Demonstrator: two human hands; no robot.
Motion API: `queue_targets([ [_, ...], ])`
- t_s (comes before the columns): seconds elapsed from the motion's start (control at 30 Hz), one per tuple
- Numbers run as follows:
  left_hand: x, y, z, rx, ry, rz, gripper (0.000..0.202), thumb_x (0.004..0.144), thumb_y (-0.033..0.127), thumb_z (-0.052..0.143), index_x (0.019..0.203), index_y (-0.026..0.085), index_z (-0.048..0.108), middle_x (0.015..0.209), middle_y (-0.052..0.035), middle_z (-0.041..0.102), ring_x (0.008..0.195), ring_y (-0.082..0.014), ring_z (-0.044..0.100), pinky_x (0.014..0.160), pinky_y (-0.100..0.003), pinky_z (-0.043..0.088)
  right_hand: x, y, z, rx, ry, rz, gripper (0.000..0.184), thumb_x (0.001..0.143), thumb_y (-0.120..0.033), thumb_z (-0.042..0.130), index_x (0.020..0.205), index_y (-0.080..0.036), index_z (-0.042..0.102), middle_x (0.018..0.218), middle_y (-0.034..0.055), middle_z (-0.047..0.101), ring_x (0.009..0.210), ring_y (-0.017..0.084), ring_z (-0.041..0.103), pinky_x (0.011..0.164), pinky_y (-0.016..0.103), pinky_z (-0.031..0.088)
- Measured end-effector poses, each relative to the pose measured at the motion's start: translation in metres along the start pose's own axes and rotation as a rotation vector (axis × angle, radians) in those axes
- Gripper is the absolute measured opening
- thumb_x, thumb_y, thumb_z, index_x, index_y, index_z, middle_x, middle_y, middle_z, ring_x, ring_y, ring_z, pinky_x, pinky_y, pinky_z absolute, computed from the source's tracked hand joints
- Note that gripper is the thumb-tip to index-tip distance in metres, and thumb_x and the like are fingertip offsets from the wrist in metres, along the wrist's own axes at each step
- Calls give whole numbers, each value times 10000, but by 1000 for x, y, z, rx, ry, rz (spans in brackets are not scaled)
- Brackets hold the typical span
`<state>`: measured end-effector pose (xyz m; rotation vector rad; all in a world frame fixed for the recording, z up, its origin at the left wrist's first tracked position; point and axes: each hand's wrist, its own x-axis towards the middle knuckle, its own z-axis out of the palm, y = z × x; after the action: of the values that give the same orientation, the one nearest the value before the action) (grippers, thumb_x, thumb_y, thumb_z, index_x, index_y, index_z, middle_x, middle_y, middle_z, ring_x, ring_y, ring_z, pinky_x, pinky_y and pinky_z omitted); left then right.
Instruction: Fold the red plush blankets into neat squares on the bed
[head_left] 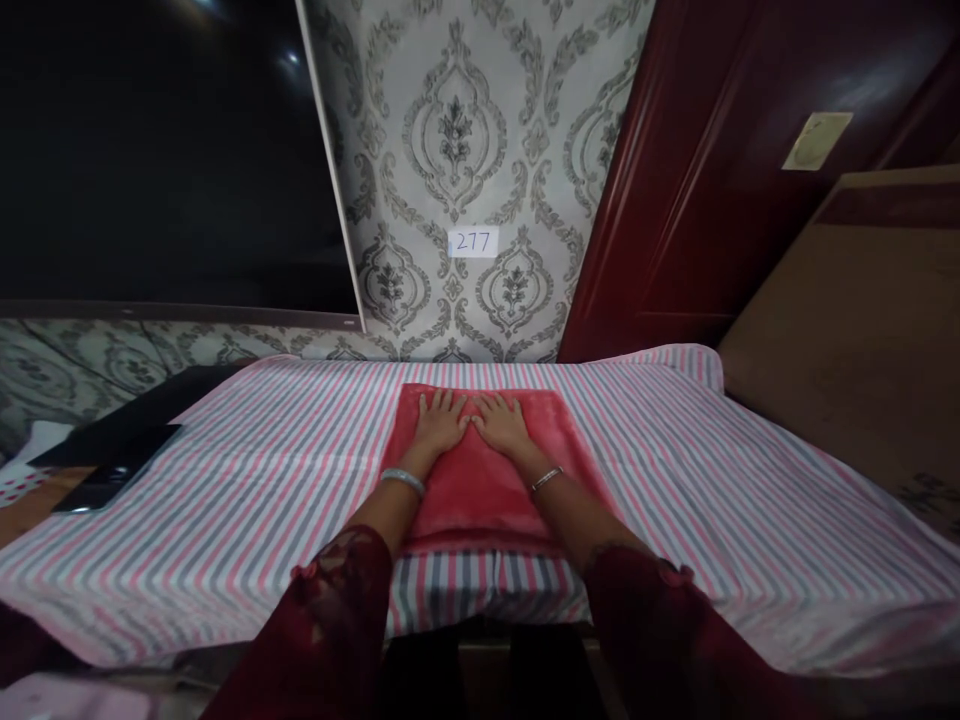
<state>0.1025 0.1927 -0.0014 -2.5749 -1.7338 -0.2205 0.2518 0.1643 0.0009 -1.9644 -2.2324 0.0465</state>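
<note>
A red cloth point(480, 490), soft-looking and laid out in a rough rectangle, lies on the striped tablecloth point(285, 450) in front of me. My left hand point(441, 420) rests flat on its far half, fingers spread and pointing away from me. Beside it, my right hand point(501, 422) lies palm down on the same cloth, also with fingers spread. The two thumbs meet or nearly meet in the middle. Neither hand grips anything. A fold or thick edge runs along the cloth's near side.
A dark phone-like slab point(112, 475) lies at the table's left end. A large black television screen point(165, 160) stands at the back left. On the right, a cardboard box point(862, 330) leans over the table edge. A paper label point(473, 242) marked 277 is on the wallpaper.
</note>
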Motion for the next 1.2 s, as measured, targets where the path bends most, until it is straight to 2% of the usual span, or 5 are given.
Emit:
queue_targets([
  [0.5, -4, 2, 8, 49, 9, -3, 603, 1031, 420, 296, 1583, 200, 396, 1663, -133, 355, 1551, -310, 282, 1272, -583, 133, 0, 5, 15, -2, 29, 8, 583, 1061, -417, 269, 1606, -239, 375, 1686, 64, 313, 1558, 267, 248, 1258, 543, 163],
  [0.73, -11, -13, -15, 47, -31, -57, 646, 1025, 522, 303, 1578, 202, 400, 1652, -155, 368, 1552, -346, 266, 1236, -681, 115, -20, 58, -6, -101, -69, 162, 630, 1059, -510, 258, 1627, -244, 315, 1703, 107, 263, 1559, 295, 233, 1231, 569, 190],
  [0.87, -28, -31, -15, 8, -65, -122, 672, 1025, 553, 260, 1627, 257, 285, 1722, -113, 199, 1589, -347, 137, 1184, -693, 270, -44, 85, -2, -96, -36, 237, 621, 1061, -499, 215, 1644, -287, 255, 1728, 68, 195, 1578, 281, 162, 1206, 597, 242],
  [1.0, -37, -32, -6, -37, -42, -134, 692, 1027, 543, 236, 1643, 228, 233, 1738, -111, 132, 1599, -332, 78, 1159, -586, 385, -53, 93, 10, -51, 18, 244, 630, 1062, -501, 199, 1647, -272, 241, 1734, 67, 170, 1578, 282, 135, 1190, 590, 289],
  [1.2, -29, -30, -17, -11, -153, -114, 706, 1029, 542, 242, 1648, 202, 208, 1739, -123, 103, 1597, -351, 65, 1216, -640, 246, -51, 87, -4, -34, -65, 271, 624, 1065, -478, 206, 1646, -253, 248, 1728, 105, 177, 1575, 317, 149, 1192, 655, 223],
])
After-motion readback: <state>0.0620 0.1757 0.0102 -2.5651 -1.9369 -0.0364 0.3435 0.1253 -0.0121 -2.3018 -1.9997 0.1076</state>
